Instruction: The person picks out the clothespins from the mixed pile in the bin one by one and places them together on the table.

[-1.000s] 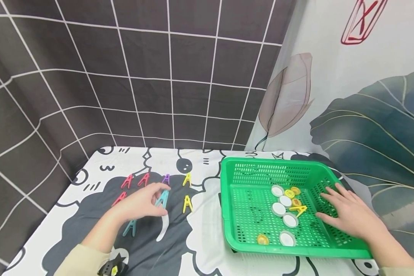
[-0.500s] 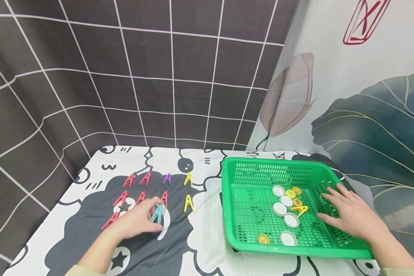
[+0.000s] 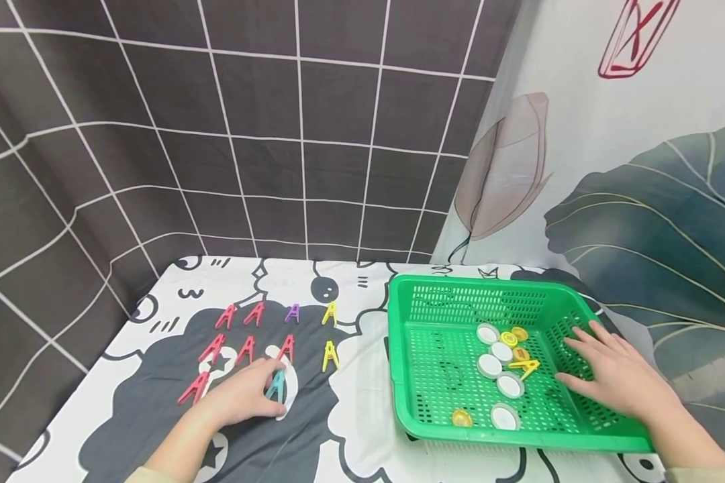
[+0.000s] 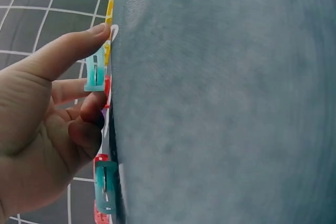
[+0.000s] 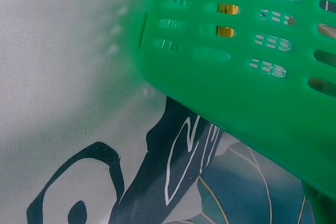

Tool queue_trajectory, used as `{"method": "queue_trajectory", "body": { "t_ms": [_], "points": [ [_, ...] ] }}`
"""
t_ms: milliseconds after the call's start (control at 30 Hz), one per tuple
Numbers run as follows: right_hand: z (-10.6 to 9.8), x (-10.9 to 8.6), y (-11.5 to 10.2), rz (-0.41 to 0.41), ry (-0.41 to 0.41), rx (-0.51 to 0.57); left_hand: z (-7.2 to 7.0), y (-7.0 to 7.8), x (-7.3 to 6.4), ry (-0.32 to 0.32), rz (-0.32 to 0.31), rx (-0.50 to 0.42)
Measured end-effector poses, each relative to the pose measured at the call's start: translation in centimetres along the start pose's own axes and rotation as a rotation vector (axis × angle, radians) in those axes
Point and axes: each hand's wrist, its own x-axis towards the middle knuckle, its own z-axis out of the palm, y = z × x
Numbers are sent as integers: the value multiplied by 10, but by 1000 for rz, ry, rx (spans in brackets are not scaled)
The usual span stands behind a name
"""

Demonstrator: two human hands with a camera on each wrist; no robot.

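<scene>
My left hand [image 3: 242, 396] pinches a light-blue clothespin [image 3: 276, 386] between thumb and fingers, low over the dark patch of the cloth. In the left wrist view that clothespin [image 4: 95, 72] lies between the thumb and the curled fingers. A second teal clothespin [image 4: 105, 186] stands near the heel of the hand; from the head it is hidden. Red clothespins [image 3: 249, 349] lie in rows just beyond the hand, with a purple one [image 3: 293, 312] and two yellow ones [image 3: 329, 355] to the right. My right hand [image 3: 619, 372] rests with spread fingers at the right side of a green basket [image 3: 399, 376].
Inside the basket are white round caps [image 3: 489, 365], several yellow discs [image 3: 509, 339] and a yellow clothespin [image 3: 524, 367]. A dark gridded curtain [image 3: 248, 134] rises behind the table, and a leaf-printed cloth [image 3: 652, 235] hangs at the right.
With the light-blue clothespin, my left hand has moved down and slightly left, nearer to me, uncovering several red clothespins and covering the other teal one. The right hand has stayed at the basket.
</scene>
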Motion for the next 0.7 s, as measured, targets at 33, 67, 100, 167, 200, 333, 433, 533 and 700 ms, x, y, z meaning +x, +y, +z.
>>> {"method": "queue_trajectory", "body": {
  "t_ms": [33,67,100,167,200,333,433,533,700],
  "points": [
    [0,0,0,1,-5,2,0,-1,0,-1,1,0],
    [0,0,0,1,-8,3,1,-1,0,-2,0,0],
    [0,-1,-1,1,-11,3,1,-2,0,-3,1,2],
    [-1,-1,-1,6,-16,2,1,-2,0,-5,-1,-3],
    [-1,-1,-1,7,-16,1,1,-2,0,-5,-2,-5],
    [-2,-1,-2,11,-20,0,1,0,1,-12,4,-1],
    [-2,-1,-2,12,-28,3,1,1,1,-17,-2,9],
    [-3,0,-3,14,-35,3,2,1,2,-19,-5,13],
    [-4,1,-3,14,-33,1,1,3,2,-2,30,5]
  ]
}}
